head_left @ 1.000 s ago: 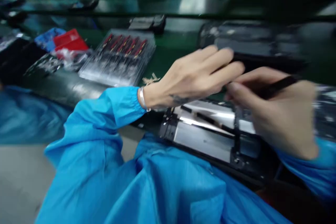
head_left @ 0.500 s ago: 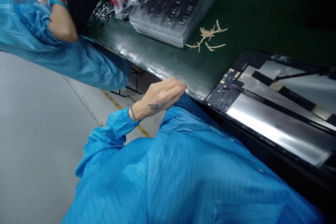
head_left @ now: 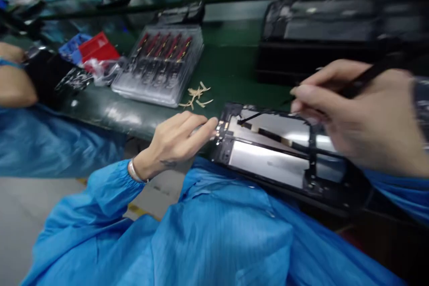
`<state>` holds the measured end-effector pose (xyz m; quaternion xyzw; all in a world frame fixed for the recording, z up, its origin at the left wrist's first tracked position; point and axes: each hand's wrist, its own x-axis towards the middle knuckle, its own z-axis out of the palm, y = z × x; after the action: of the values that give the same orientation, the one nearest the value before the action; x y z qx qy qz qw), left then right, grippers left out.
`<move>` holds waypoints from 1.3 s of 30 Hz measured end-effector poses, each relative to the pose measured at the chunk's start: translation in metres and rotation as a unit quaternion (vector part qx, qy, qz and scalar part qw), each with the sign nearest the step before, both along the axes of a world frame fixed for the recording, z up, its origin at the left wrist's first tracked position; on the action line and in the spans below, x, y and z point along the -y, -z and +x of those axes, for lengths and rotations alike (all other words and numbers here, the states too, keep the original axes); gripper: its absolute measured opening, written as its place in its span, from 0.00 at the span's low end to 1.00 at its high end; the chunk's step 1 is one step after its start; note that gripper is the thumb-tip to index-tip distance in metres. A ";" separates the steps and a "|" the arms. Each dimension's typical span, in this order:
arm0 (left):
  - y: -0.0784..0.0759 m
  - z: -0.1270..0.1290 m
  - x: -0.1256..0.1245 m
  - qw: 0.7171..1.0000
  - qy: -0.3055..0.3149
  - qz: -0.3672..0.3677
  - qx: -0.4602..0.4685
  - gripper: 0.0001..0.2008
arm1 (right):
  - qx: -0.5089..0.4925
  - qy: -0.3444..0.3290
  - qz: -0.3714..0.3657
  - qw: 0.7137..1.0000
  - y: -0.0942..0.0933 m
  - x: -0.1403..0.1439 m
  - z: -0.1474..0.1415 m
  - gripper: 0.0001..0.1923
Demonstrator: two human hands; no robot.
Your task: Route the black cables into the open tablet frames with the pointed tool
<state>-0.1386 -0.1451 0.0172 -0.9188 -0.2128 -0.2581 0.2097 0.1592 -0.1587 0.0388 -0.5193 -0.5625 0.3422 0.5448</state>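
Observation:
An opened tablet (head_left: 268, 165) with silver battery plates, black flex cables and a small circuit board lies at the table's front edge. My left hand (head_left: 181, 140) reaches its left end, fingers curled and fingertips at the board. What they pinch, if anything, is too small to make out. Over the tablet's right part, my right hand (head_left: 365, 111) is closed around a dark slender tool (head_left: 363, 78), held like a pen. Motion blurs this hand, and the tool's exact kind does not show.
Left of the tablet lie beige strips (head_left: 197, 94) and stacked clear plastic trays (head_left: 150, 85) of parts. A red bin (head_left: 98, 49) and a blue bin (head_left: 73, 47) stand farther left. Black devices (head_left: 321, 31) rest at the back. A co-worker's arm (head_left: 15, 76) is at far left.
The view has swung right and up. My left hand has moved from the table edge to the tablet's left end. My right hand has come into view with a dark tool.

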 end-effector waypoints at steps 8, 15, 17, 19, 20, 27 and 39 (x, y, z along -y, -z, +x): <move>-0.030 0.119 -0.053 0.992 0.041 0.119 0.003 0.19 | -0.094 -0.012 -0.014 0.995 0.000 -0.003 -0.002 0.10; -0.037 0.108 -0.070 0.953 0.097 -0.241 0.155 0.11 | 0.037 -0.010 0.050 0.998 0.004 -0.014 0.008 0.18; -0.042 0.107 -0.071 0.914 0.103 -0.333 0.207 0.13 | 0.087 -0.023 0.056 0.994 0.002 -0.015 0.010 0.18; -0.046 0.109 -0.070 0.898 0.091 -0.365 0.228 0.17 | 0.096 -0.023 0.064 0.993 0.001 -0.015 0.012 0.17; -0.047 0.111 -0.070 0.897 0.082 -0.369 0.229 0.19 | 0.095 -0.016 0.068 0.993 0.001 -0.014 0.012 0.15; -0.044 0.113 -0.072 0.909 0.082 -0.344 0.222 0.18 | 0.111 0.022 0.101 0.988 0.003 -0.014 0.015 0.08; -0.015 0.081 -0.100 0.950 0.048 -0.307 0.021 0.18 | 0.352 -0.122 -0.120 0.920 0.020 0.021 0.100 0.16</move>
<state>-0.0573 -0.0455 0.0319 -0.9423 -0.2419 -0.2089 -0.0995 0.2591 -0.1793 0.0186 -0.5951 -0.7315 0.2664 0.1994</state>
